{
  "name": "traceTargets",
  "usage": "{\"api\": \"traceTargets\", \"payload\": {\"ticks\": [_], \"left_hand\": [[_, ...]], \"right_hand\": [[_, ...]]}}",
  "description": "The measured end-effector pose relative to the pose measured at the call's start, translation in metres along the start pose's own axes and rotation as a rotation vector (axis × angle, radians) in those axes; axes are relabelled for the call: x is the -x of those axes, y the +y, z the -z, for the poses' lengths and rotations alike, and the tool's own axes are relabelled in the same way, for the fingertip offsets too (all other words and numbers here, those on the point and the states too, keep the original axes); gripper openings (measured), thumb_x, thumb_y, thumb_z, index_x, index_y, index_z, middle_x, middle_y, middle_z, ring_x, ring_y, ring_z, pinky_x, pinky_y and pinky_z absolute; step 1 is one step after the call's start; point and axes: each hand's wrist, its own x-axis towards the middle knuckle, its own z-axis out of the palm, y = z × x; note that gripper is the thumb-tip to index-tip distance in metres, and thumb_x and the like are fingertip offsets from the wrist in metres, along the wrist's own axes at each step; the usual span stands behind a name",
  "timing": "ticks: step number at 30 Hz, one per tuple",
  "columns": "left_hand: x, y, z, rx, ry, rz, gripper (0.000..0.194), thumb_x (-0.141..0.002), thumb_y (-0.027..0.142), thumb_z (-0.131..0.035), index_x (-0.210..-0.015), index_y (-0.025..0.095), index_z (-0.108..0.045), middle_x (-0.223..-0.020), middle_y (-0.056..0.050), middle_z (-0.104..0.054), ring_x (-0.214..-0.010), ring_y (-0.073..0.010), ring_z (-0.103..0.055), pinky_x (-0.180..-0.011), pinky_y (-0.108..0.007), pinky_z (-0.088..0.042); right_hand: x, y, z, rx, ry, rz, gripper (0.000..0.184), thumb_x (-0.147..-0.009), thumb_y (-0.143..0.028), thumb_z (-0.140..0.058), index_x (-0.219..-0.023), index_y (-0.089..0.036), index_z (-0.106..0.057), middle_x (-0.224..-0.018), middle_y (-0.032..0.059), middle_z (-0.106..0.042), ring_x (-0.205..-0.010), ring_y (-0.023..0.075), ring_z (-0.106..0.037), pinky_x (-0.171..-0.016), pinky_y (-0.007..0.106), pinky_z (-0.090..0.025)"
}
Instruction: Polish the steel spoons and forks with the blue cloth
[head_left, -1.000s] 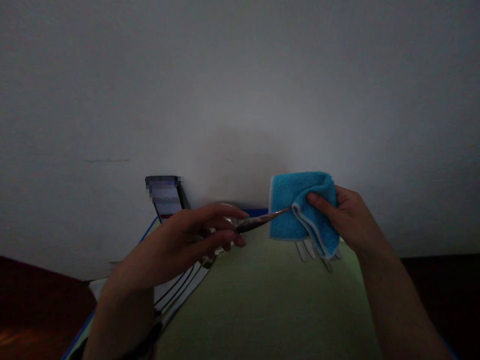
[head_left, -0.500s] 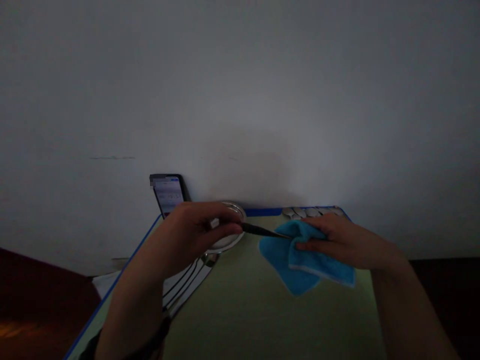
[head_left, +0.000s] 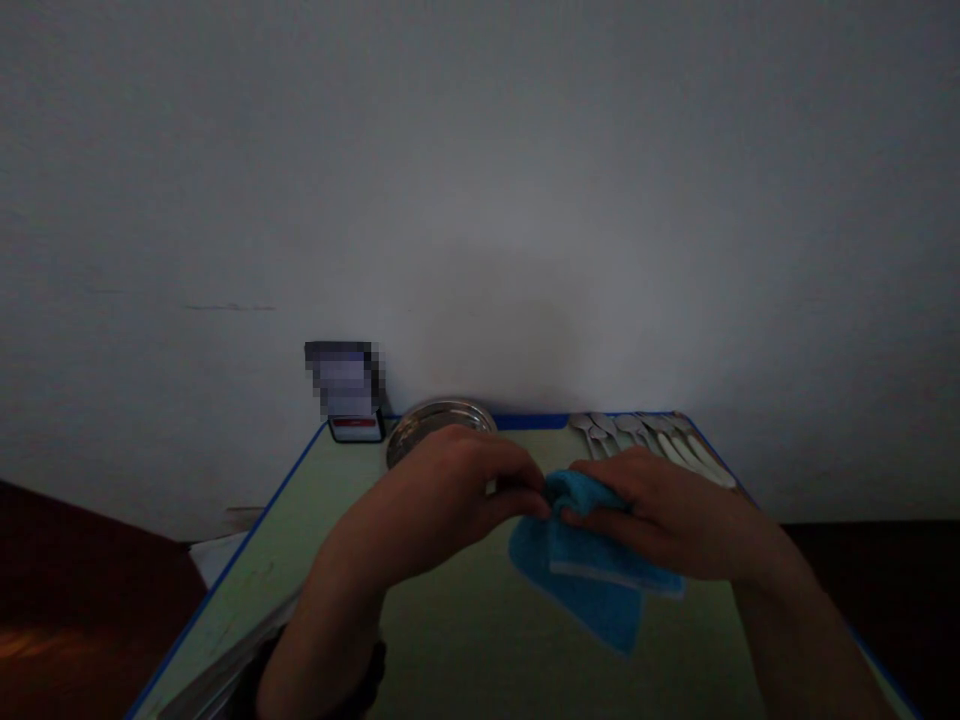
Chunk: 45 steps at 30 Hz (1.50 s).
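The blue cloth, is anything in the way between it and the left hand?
No, nothing visible is between the cloth and the left hand, which is right at its edge. The right hand grips it from the other side. The plate and spoons lie farther back.

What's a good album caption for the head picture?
Right hand grips a blue cloth, left hand at its edge, spoons behind.

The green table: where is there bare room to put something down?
Bare tabletop shows between the left forearm and blue cloth, and at left, between the phone and left forearm. Crowded: the far right corner, with cutlery, and the far left, with the phone and metal plate.
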Motion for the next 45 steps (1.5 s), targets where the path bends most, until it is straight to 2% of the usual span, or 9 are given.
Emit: {"api": "traceTargets", "payload": {"ticks": [7, 10, 14, 18, 27, 32, 36, 41, 45], "left_hand": [[-0.002, -0.002, 0.001, 0.088, -0.026, -0.008, 0.009, -0.079, 0.027, -0.059, -0.079, 0.021, -0.065, -0.07, 0.004, -0.064, -0.064, -0.0089, -0.056, -0.06, -0.019, -0.038], [-0.002, 0.0, 0.005, 0.163, -0.071, 0.022, 0.017, -0.082, 0.032, -0.055, -0.077, 0.018, -0.063, -0.066, 0.004, -0.062, -0.058, -0.007, -0.053, -0.054, -0.017, -0.037], [0.002, 0.001, 0.009, 0.095, -0.145, 0.054, 0.027, -0.085, 0.037, -0.048, -0.073, 0.017, -0.061, -0.061, 0.004, -0.058, -0.055, -0.0075, -0.05, -0.051, -0.018, -0.034], [0.003, 0.0, 0.01, 0.087, -0.253, -0.003, 0.035, -0.091, 0.037, -0.037, -0.071, 0.016, -0.057, -0.06, 0.002, -0.055, -0.055, -0.0078, -0.048, -0.051, -0.019, -0.034], [0.0, -0.005, 0.009, 0.238, -0.299, -0.045, 0.033, -0.093, 0.032, -0.03, -0.076, 0.014, -0.052, -0.06, 0.004, -0.049, -0.055, -0.0059, -0.046, -0.053, -0.017, -0.037], [0.0, -0.003, 0.009, 0.272, -0.246, -0.069, 0.032, -0.093, 0.03, -0.033, -0.073, 0.014, -0.052, -0.058, 0.004, -0.047, -0.053, -0.0058, -0.046, -0.051, -0.017, -0.037], [0.002, -0.005, 0.01, 0.267, -0.201, -0.087, 0.034, -0.091, 0.03, -0.036, -0.064, 0.014, -0.051, -0.051, 0.006, -0.038, -0.046, -0.0053, -0.037, -0.043, -0.018, -0.03], [0.019, -0.016, 0.019, 0.26, 0.006, -0.048, 0.029, -0.086, 0.023, -0.044, -0.059, 0.016, -0.051, -0.05, 0.005, -0.042, -0.045, -0.0057, -0.039, -0.042, -0.017, -0.031], [0.032, -0.027, 0.03, 0.336, 0.057, 0.015, 0.029, -0.086, 0.021, -0.043, -0.059, 0.017, -0.052, -0.047, 0.005, -0.043, -0.042, -0.0054, -0.038, -0.039, -0.016, -0.03]], "right_hand": [[-0.001, -0.002, 0.002, -0.032, 0.019, 0.022, 0.03, -0.088, -0.044, -0.039, -0.082, -0.02, -0.055, -0.07, -0.0002, -0.057, -0.066, 0.0129, -0.053, -0.061, 0.026, -0.036], [-0.003, -0.005, 0.0, -0.057, 0.026, 0.028, 0.03, -0.088, -0.045, -0.039, -0.079, -0.019, -0.052, -0.066, -0.0017, -0.055, -0.061, 0.0111, -0.051, -0.058, 0.025, -0.035], [-0.006, -0.008, -0.003, -0.007, 0.046, 0.027, 0.03, -0.087, -0.046, -0.039, -0.081, -0.019, -0.052, -0.07, -0.0003, -0.057, -0.065, 0.0131, -0.052, -0.06, 0.026, -0.034], [-0.005, -0.008, -0.002, -0.038, 0.053, 0.021, 0.028, -0.087, -0.044, -0.041, -0.081, -0.019, -0.052, -0.072, 0.0001, -0.058, -0.068, 0.0135, -0.053, -0.063, 0.027, -0.036], [-0.006, -0.007, -0.001, -0.114, 0.038, 0.017, 0.029, -0.086, -0.043, -0.043, -0.086, -0.018, -0.056, -0.076, 0.0009, -0.061, -0.068, 0.013, -0.055, -0.063, 0.026, -0.039], [-0.007, -0.007, -0.001, -0.224, 0.06, 0.04, 0.019, -0.084, -0.037, -0.05, -0.086, -0.019, -0.057, -0.075, -0.0021, -0.06, -0.066, 0.0094, -0.054, -0.061, 0.021, -0.039], [-0.009, -0.007, -0.001, -0.348, 0.06, 0.089, 0.016, -0.083, -0.035, -0.053, -0.081, -0.019, -0.055, -0.068, -0.0058, -0.055, -0.057, 0.0053, -0.048, -0.054, 0.017, -0.037], [-0.011, -0.006, 0.002, -0.386, 0.004, 0.106, 0.018, -0.082, -0.037, -0.054, -0.084, -0.019, -0.055, -0.069, -0.0058, -0.055, -0.06, 0.0058, -0.049, -0.055, 0.016, -0.037], [-0.007, 0.003, 0.006, -0.364, -0.007, 0.089, 0.018, -0.082, -0.037, -0.054, -0.085, -0.019, -0.056, -0.075, -0.0045, -0.059, -0.067, 0.0078, -0.054, -0.06, 0.018, -0.039]]}}
